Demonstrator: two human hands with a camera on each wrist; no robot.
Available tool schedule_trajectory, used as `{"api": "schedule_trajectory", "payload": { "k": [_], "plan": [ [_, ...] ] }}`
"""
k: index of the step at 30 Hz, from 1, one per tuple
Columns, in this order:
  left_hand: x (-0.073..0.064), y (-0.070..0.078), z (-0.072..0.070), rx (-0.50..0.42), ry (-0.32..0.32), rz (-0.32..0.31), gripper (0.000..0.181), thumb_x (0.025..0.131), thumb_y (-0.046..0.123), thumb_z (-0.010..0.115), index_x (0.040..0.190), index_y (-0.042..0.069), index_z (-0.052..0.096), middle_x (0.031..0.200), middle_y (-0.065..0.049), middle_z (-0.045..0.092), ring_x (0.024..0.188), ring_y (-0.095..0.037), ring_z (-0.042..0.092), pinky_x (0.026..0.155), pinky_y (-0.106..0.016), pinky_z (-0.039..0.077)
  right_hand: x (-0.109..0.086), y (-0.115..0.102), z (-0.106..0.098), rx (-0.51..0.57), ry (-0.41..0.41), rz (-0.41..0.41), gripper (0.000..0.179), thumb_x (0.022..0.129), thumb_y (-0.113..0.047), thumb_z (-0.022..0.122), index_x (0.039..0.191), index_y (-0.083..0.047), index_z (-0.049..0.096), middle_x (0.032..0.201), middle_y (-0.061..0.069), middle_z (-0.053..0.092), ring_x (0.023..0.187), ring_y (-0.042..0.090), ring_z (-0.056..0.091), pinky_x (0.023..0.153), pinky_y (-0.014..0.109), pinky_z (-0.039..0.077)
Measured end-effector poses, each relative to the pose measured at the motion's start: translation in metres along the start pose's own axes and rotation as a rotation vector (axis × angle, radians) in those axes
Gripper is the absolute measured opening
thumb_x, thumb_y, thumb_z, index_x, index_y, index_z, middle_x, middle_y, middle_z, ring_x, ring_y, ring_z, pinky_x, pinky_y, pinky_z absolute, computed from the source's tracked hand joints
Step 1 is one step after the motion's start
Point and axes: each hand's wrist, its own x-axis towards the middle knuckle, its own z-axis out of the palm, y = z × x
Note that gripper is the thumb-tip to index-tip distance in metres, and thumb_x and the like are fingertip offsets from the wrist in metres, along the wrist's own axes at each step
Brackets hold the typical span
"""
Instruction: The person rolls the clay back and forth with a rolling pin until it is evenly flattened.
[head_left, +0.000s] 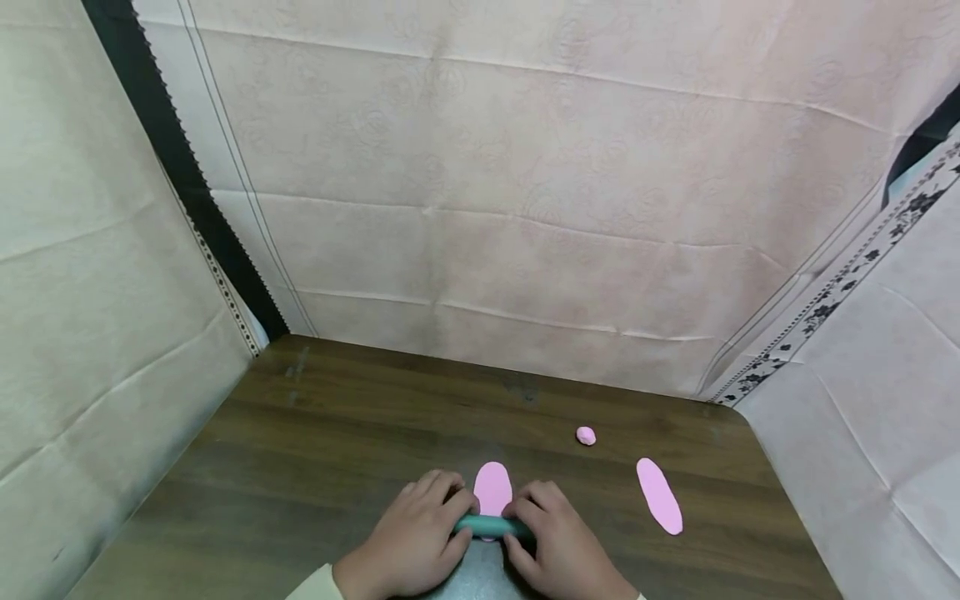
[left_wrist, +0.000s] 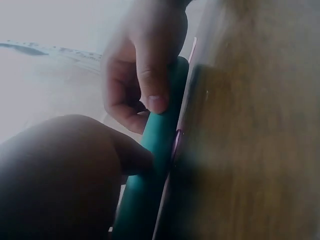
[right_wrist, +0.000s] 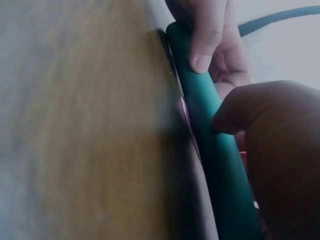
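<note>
A green rolling pin lies crosswise over a flattened pink oval of clay or dough, whose long rounded end shows beyond it. My left hand grips the pin's left part, its thumb on the near side and its fingers curled over the far side. On the right part, my right hand holds it in the same way. Both wrist views show the thumbs against the green rolling pin and a thin pink edge low along it.
To the right lies a second flat pink oval. A small pink lump sits farther back on the brown wooden table. Pale cloth hangs behind the table and along both sides.
</note>
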Motion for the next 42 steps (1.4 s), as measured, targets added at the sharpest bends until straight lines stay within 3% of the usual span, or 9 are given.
{"api": "schedule_trajectory", "payload": {
  "k": [5, 13, 20, 26, 29, 32, 36, 38, 42],
  "plan": [
    [-0.009, 0.006, -0.001, 0.084, 0.047, 0.043, 0.02, 0.11, 0.036, 0.069, 0.129, 0.033, 0.067, 0.118, 0.011, 0.061, 0.105, -0.011, 0.054, 0.088, -0.033, 0.048, -0.002, -0.004, 0.002, -0.039, 0.006, -0.045, 0.024, 0.09, -0.023, 0.092, 0.107, -0.025, 0.076, 0.108, -0.015, 0.064, 0.098, 0.001, 0.055, 0.086, 0.024, 0.057],
    [-0.013, 0.012, 0.005, 0.137, 0.103, 0.064, 0.018, 0.103, 0.027, 0.078, 0.114, 0.028, 0.064, 0.107, 0.01, 0.056, 0.093, -0.008, 0.045, 0.078, -0.024, 0.037, -0.009, -0.01, 0.008, -0.134, 0.116, -0.088, 0.033, 0.081, -0.019, 0.099, 0.104, -0.023, 0.075, 0.105, -0.012, 0.064, 0.096, 0.006, 0.06, 0.085, 0.028, 0.057],
    [-0.015, 0.019, 0.013, 0.067, 0.143, 0.031, 0.021, 0.1, 0.015, 0.077, 0.11, 0.025, 0.061, 0.111, 0.008, 0.056, 0.099, -0.013, 0.051, 0.082, -0.031, 0.045, -0.015, -0.023, 0.006, -0.219, 0.134, -0.01, 0.039, 0.074, -0.017, 0.103, 0.104, -0.023, 0.078, 0.106, -0.01, 0.069, 0.092, 0.011, 0.066, 0.077, 0.032, 0.061],
    [-0.016, 0.023, 0.013, 0.062, 0.147, -0.005, 0.021, 0.103, 0.015, 0.075, 0.116, 0.025, 0.062, 0.127, 0.004, 0.062, 0.123, -0.021, 0.063, 0.103, -0.051, 0.057, -0.015, -0.031, 0.004, -0.289, 0.16, -0.001, 0.042, 0.071, -0.016, 0.104, 0.107, -0.018, 0.082, 0.108, -0.006, 0.075, 0.094, 0.014, 0.074, 0.081, 0.034, 0.066],
    [-0.016, 0.024, 0.011, 0.021, 0.101, -0.06, 0.021, 0.107, 0.017, 0.072, 0.122, 0.026, 0.062, 0.144, -0.003, 0.065, 0.143, -0.032, 0.062, 0.116, -0.063, 0.051, -0.015, -0.035, 0.004, -0.316, 0.101, 0.029, 0.043, 0.077, -0.017, 0.101, 0.116, -0.012, 0.084, 0.115, -0.002, 0.08, 0.102, 0.018, 0.08, 0.087, 0.04, 0.068],
    [-0.016, 0.025, 0.01, -0.013, 0.06, -0.103, 0.02, 0.11, 0.019, 0.069, 0.127, 0.027, 0.062, 0.157, -0.01, 0.064, 0.154, -0.041, 0.056, 0.122, -0.071, 0.044, -0.016, -0.04, 0.003, -0.329, -0.079, 0.094, 0.05, 0.091, -0.023, 0.092, 0.135, -0.005, 0.079, 0.134, 0.009, 0.08, 0.123, 0.029, 0.079, 0.1, 0.052, 0.066],
    [-0.015, 0.025, 0.01, 0.012, 0.056, -0.102, 0.018, 0.111, 0.017, 0.065, 0.127, 0.026, 0.063, 0.163, -0.012, 0.063, 0.158, -0.044, 0.053, 0.125, -0.072, 0.041, -0.019, -0.047, 0.005, -0.346, -0.294, 0.178, 0.07, 0.104, -0.044, 0.076, 0.157, 0.0, 0.063, 0.161, 0.019, 0.065, 0.148, 0.039, 0.064, 0.115, 0.059, 0.057],
    [-0.015, 0.024, 0.01, 0.037, 0.062, -0.088, 0.019, 0.111, 0.018, 0.065, 0.128, 0.025, 0.063, 0.164, -0.012, 0.063, 0.158, -0.043, 0.053, 0.125, -0.072, 0.041, -0.021, -0.048, 0.007, -0.378, -0.316, 0.18, 0.079, 0.107, -0.057, 0.069, 0.161, 0.0, 0.059, 0.167, 0.02, 0.059, 0.154, 0.038, 0.059, 0.118, 0.057, 0.055],
    [-0.012, 0.023, 0.01, 0.067, 0.031, -0.074, 0.027, 0.115, 0.031, 0.061, 0.14, 0.023, 0.065, 0.171, -0.012, 0.057, 0.162, -0.043, 0.048, 0.127, -0.074, 0.037, -0.025, -0.046, 0.011, -0.443, -0.279, 0.144, 0.091, 0.11, -0.074, 0.051, 0.163, 0.0, 0.055, 0.173, 0.019, 0.052, 0.159, 0.036, 0.055, 0.12, 0.053, 0.055]
  ]
}}
